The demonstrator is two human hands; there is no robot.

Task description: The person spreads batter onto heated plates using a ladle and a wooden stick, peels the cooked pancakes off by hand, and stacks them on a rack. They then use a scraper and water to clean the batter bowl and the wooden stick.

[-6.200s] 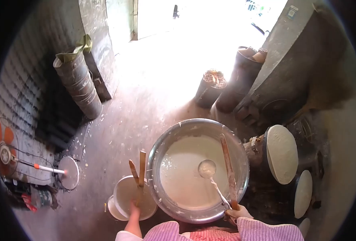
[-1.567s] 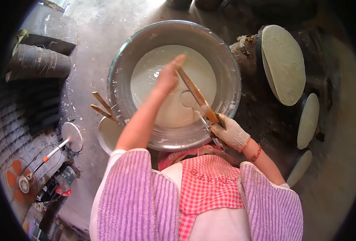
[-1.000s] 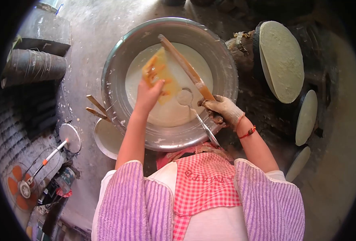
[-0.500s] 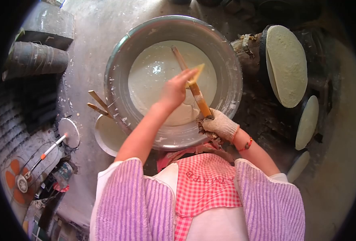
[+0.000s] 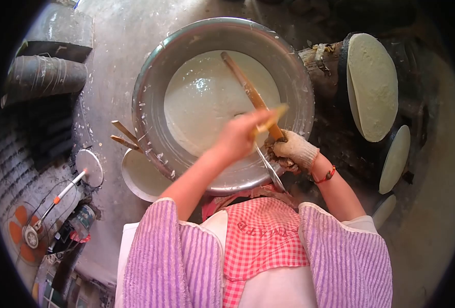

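A wide metal basin (image 5: 150,97) holds smooth white batter (image 5: 186,113). Across it slants a wooden stick (image 5: 248,87), its far end over the batter. My right hand (image 5: 295,149), in a stained knit glove, is closed round the stick's near end at the basin's right rim; a dirty rag-like clump shows under the fingers. My bare left hand (image 5: 236,137), blurred by motion, pinches a thin yellow scraper (image 5: 273,120), which overlaps the stick just short of the glove. Below the hands, a narrow whitish blade-like strip (image 5: 271,169) slants over the near rim.
A smaller bowl (image 5: 140,177) with wooden handles (image 5: 126,134) stands left of the basin. At right, pale flatbread sheets lie on round griddles, the largest sheet (image 5: 373,87) folded over. A white disc on a pole (image 5: 90,168) and an orange-bladed fan (image 5: 30,236) are at lower left.
My left hand has moved right and toward me with the scraper, along the stick to near the glove. The gloved right hand has shifted slightly right; the whitish strip now shows.
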